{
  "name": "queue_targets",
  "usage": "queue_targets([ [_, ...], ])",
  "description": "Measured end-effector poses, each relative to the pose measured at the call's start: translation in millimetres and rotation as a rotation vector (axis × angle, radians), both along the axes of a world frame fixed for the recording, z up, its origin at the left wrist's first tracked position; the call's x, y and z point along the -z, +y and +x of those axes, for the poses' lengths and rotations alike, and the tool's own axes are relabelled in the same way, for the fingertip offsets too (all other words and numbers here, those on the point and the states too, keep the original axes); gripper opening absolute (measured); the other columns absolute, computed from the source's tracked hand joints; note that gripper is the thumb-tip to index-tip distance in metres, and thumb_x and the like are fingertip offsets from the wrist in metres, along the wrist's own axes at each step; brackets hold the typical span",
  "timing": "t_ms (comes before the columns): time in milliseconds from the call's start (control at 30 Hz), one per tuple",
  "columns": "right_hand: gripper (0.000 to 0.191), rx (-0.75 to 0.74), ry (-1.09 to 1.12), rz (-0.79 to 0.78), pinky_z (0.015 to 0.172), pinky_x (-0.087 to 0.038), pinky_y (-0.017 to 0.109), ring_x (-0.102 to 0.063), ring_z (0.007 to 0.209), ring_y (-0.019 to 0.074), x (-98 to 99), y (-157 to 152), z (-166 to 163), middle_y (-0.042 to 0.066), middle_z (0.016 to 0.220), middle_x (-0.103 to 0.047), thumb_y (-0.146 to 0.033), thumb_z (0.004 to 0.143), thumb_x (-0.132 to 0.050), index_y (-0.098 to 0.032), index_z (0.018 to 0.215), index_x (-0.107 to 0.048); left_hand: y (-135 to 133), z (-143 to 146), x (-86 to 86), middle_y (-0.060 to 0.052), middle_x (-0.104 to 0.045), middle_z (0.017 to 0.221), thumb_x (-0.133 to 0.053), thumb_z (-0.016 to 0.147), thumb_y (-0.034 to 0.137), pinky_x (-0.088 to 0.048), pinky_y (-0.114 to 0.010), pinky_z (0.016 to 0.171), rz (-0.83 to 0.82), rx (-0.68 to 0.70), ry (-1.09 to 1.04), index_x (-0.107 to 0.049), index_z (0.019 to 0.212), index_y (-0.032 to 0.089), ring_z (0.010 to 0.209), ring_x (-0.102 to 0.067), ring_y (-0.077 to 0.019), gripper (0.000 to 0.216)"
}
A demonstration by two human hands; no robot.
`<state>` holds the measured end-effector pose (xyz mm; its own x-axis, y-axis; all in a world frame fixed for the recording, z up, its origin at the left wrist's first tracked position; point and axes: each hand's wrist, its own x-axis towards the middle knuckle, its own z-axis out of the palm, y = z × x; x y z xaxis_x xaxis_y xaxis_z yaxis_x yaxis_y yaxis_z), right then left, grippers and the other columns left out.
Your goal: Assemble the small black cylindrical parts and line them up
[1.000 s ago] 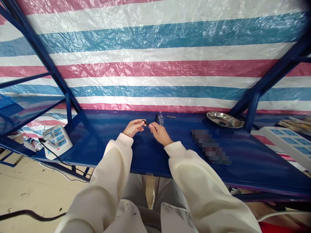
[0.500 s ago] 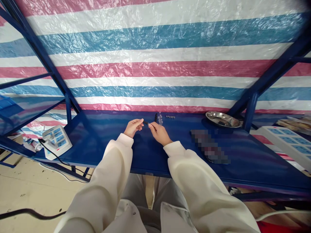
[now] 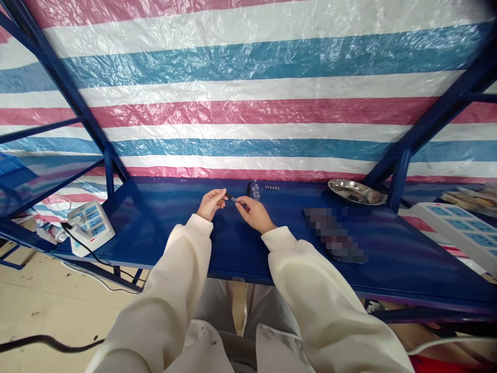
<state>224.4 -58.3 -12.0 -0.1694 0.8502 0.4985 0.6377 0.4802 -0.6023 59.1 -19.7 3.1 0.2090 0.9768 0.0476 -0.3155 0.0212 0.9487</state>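
My left hand [image 3: 210, 203] and my right hand [image 3: 254, 213] meet above the blue shelf [image 3: 163, 228], both in cream sleeves. Between their fingertips is a small thin dark part [image 3: 232, 197]. The left fingers pinch its left end; the right fingers are curled and pinch close to its other end. Just behind my right hand stand a few small clear vials [image 3: 255, 189] with a dark piece beside them. A short row of tiny dark parts [image 3: 272, 187] lies further right near the back edge.
A round metal dish [image 3: 355, 191] sits at the back right by a blue upright post [image 3: 396, 178]. White power strips lie at left [image 3: 90, 226] and right [image 3: 458, 225]. A blurred-out object [image 3: 334, 234] lies right of my hands. Striped tarp hangs behind.
The small dark part and my fingertips have shifted slightly; both hands stay pinched together over the same spot on the shelf.
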Motion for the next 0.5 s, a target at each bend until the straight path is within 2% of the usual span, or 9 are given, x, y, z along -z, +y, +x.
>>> queue_targets([
  [200,0.018,0.004,-0.051,-0.073,0.06,-0.039,0.023,-0.051,0.058,0.0107,0.1,1,2,0.002,0.078,-0.063,-0.03,0.082,-0.049,-0.018,0.09,-0.06,-3,4,-0.9,0.0,-0.062,0.065,-0.078,0.055,0.042,-0.037,-0.019,0.045,0.031,0.054,0.131,-0.058,0.073,0.013,0.046,-0.05,-0.0046,0.04],
  [300,0.01,-0.01,-0.139,-0.163,0.06,-0.038,0.022,-0.051,0.061,0.0111,-4.1,1,7,0.001,0.075,-0.061,-0.025,0.078,-0.053,-0.018,0.081,-0.06,0,4,2.3,0.002,-0.059,0.062,-0.075,0.058,0.042,-0.035,-0.019,0.043,0.016,-0.078,0.154,-0.057,0.07,0.013,0.043,-0.048,-0.0041,0.036],
  [400,0.005,-0.011,-0.222,-0.331,0.059,-0.038,0.021,-0.052,0.061,0.0113,-10.5,0,16,0.0,0.068,-0.06,-0.02,0.073,-0.056,-0.018,0.073,-0.06,5,1,4.7,0.003,-0.056,0.059,-0.071,0.061,0.039,-0.032,-0.019,0.04,-0.012,-0.242,0.168,-0.053,0.066,0.014,0.04,-0.045,-0.0036,0.031],
  [500,0.004,0.031,-0.221,-0.424,0.06,-0.04,0.02,-0.056,0.063,0.0115,-16.2,-1,26,0.001,0.068,-0.062,-0.018,0.072,-0.056,-0.018,0.072,-0.06,6,1,5.3,0.003,-0.056,0.059,-0.066,0.065,0.034,-0.032,-0.019,0.04,0.026,-0.298,0.24,-0.051,0.064,0.015,0.04,-0.045,-0.0043,0.025],
])
